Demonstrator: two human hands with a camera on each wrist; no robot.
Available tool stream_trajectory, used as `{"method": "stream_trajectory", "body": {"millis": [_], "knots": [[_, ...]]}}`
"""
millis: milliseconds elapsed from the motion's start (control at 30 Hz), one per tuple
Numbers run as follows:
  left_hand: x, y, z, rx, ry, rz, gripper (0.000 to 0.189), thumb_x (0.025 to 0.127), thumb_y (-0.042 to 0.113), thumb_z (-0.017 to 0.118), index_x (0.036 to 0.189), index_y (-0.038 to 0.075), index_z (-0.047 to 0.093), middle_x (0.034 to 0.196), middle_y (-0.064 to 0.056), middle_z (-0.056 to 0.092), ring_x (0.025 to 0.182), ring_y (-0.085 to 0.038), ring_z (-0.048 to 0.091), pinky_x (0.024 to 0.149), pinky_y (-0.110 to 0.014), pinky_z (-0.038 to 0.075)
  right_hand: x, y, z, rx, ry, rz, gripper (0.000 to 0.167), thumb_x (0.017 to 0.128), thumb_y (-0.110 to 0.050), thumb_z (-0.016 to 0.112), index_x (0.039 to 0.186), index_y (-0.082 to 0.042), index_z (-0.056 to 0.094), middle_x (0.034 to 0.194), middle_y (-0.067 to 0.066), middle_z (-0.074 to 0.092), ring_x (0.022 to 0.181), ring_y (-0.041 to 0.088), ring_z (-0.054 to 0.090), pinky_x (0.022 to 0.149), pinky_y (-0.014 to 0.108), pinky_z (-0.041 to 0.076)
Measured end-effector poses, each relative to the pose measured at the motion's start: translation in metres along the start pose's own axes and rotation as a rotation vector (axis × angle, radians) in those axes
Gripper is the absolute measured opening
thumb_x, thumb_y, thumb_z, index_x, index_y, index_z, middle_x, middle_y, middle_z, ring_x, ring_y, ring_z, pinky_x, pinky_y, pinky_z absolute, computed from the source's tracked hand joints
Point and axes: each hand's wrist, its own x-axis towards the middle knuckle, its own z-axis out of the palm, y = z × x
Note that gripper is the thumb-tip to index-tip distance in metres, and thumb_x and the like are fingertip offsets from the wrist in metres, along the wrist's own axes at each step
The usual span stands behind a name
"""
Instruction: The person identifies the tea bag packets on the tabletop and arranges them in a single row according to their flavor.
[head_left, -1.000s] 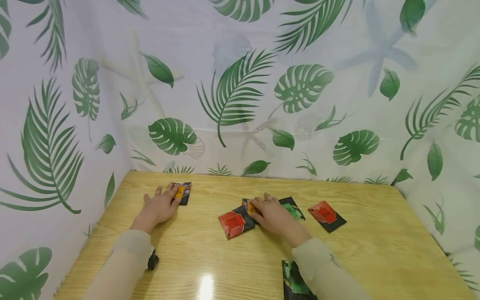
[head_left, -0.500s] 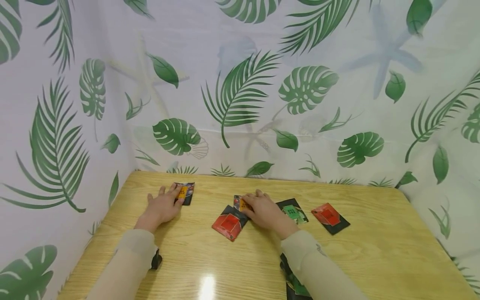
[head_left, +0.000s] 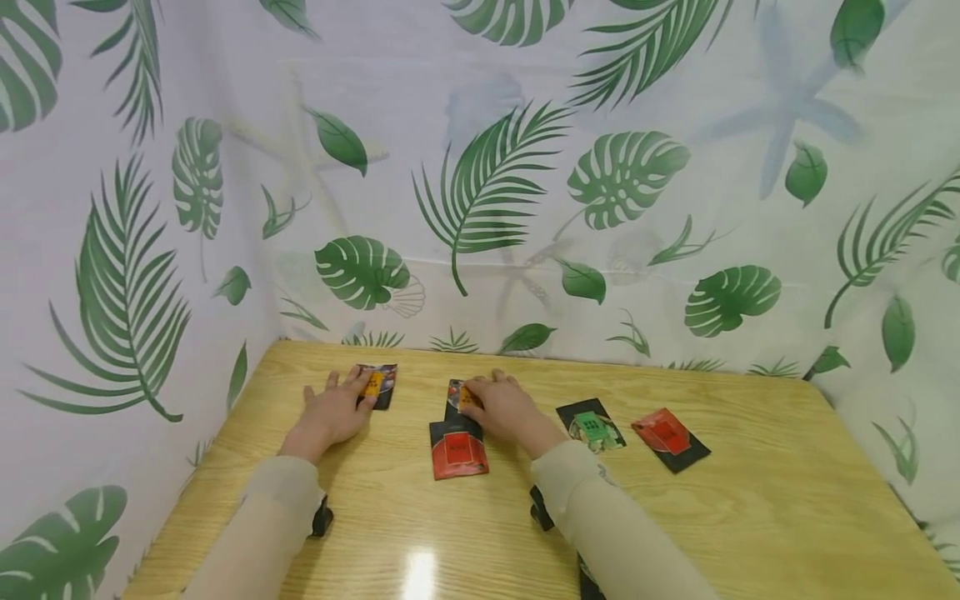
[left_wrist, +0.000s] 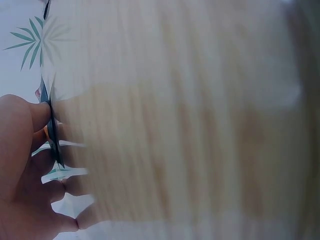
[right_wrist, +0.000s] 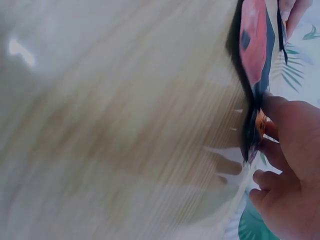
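Both hands rest palm down on the wooden table. My left hand (head_left: 330, 421) has its fingers spread at a small black seasoning-like packet (head_left: 386, 387) with an orange label, near the back left; the fingertips touch its top. In the left wrist view that packet (left_wrist: 54, 135) lies flat under the thumb and fingers. My right hand (head_left: 513, 408) holds a matching orange-labelled packet (head_left: 454, 410) between thumb and index finger, partly covering it. Its other fingers are bent in the right wrist view. Right below it, a red-and-black packet (head_left: 459, 454) overlaps the held packet's lower edge.
A green-labelled packet (head_left: 592, 427) lies right of the right hand, with another red-and-black packet (head_left: 671, 437) beyond it. Under the right forearm, a dark packet (head_left: 588, 581) shows partly. A leaf-printed curtain (head_left: 480, 208) closes the table's back and left.
My right hand has slid its orange-labelled packet leftward, away from the green one. The red-and-black packet by it has shifted and turned straighter. My left hand stays at its packet.
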Motion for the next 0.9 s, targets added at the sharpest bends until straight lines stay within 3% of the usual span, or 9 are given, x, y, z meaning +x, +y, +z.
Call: {"method": "stream_trajectory", "body": {"millis": [233,667,900], "knots": [[0.0,0.0,0.001,-0.013,0.011,-0.003,0.062,0.114,0.036,0.04,0.169,0.013,0.025,0.176,-0.017,0.018,0.161,-0.052,0.011,0.118,-0.085,0.004,0.012,-0.015,0.004,0.013,0.012,-0.013,0.049,0.107,-0.035,0.063,0.148,-0.009,0.061,0.152,0.017,0.06,0.153,0.049,0.039,0.127,0.058,0.032],[0.001,0.001,0.001,0.002,0.013,-0.006,0.062,0.114,0.037,0.04,0.169,0.012,0.026,0.176,-0.017,0.018,0.161,-0.052,0.012,0.119,-0.085,0.005,0.034,-0.036,0.014,0.012,-0.007,0.041,0.056,0.108,-0.04,0.059,0.156,-0.013,0.053,0.163,0.012,0.05,0.157,0.044,0.033,0.13,0.054,0.028],[0.001,0.001,0.002,0.017,0.023,-0.003,0.062,0.114,0.037,0.04,0.169,0.012,0.026,0.176,-0.016,0.019,0.161,-0.052,0.013,0.119,-0.085,0.006,0.044,-0.046,0.019,-0.011,-0.003,0.025,0.055,0.11,-0.04,0.054,0.158,-0.014,0.05,0.164,0.01,0.049,0.158,0.043,0.033,0.131,0.053,0.028]]}}
